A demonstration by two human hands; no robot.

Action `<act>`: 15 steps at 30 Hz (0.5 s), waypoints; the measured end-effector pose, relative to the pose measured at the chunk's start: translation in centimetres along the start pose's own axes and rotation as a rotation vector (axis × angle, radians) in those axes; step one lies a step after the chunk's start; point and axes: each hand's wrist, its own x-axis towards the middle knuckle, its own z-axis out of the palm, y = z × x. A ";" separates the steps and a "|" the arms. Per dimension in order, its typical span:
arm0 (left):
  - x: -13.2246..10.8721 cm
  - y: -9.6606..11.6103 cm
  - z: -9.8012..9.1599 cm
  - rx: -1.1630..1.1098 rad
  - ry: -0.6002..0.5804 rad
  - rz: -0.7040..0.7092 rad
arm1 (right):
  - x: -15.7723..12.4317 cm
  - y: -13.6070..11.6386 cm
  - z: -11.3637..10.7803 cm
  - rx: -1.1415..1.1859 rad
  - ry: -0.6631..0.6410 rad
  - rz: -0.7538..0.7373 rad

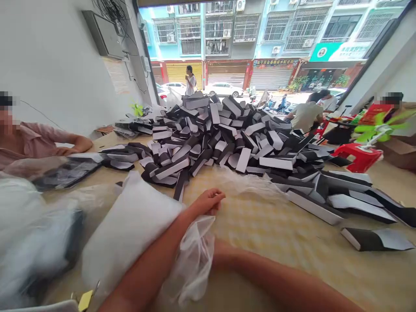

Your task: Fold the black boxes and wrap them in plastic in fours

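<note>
Low over the bench (276, 232), 1 clear plastic bag (196, 260) partly covers the right hand (221, 253) (whose grip I cannot tell); just beyond, the left hand (210, 201) curls loosely, its hold likewise unclear.

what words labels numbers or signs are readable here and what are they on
"南宁市": on the dark shop sign across the street; its other characters are uncertain.
Green sign: lettering too blurred to read.
Wall paper: too small and blurred.
Clear bag: no legible text.
</note>
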 end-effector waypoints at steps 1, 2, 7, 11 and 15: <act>0.7 -1.2 -0.3 -0.055 0.049 0.014 | -0.5 0.1 -0.8 0.015 -0.017 0.019; 1.1 -2.1 -0.5 -0.092 0.068 0.061 | -1.1 0.3 -2.0 0.011 -0.004 0.046; 1.8 -3.6 -0.7 -0.072 0.090 0.203 | -3.4 1.4 -12.5 -0.536 0.714 0.052; 2.2 -3.7 -0.7 -0.161 0.215 0.225 | -2.7 2.3 -18.4 -0.935 0.905 0.099; 2.7 -4.3 -1.1 -0.293 0.382 0.282 | -1.5 2.8 -19.0 -0.928 0.849 0.171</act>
